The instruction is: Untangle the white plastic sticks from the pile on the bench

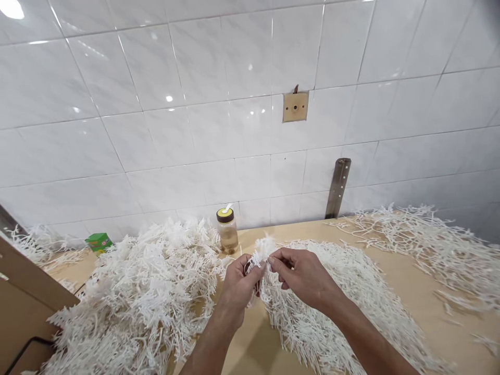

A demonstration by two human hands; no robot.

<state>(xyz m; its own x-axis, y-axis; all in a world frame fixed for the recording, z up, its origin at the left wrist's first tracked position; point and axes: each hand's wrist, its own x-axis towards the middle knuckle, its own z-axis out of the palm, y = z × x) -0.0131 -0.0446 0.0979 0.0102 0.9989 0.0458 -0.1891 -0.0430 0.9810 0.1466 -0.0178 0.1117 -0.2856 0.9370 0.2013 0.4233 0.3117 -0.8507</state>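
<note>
My left hand (239, 284) is closed around a small bunch of white branching sprigs (264, 246), which look like plastic foliage with a frilly top. At the right side of that bunch, my right hand (303, 272) pinches with thumb and forefinger; whether a separate piece sits in the pinch is too small to see. Both hands are just above the table (253, 344), between two heaps. Fluffy white sprigs form the left heap (140, 297). Beside and under my right forearm spreads a flatter heap of thin white sprigs (312, 323).
A clear jar (228, 237) with a dark-rimmed yellow lid stands near the wall. A green box (99, 242) is at the back left. More white strands (433, 245) lie at the right. A cardboard box (31, 307) borders the left; a metal strip (338, 188) leans on the tiled wall.
</note>
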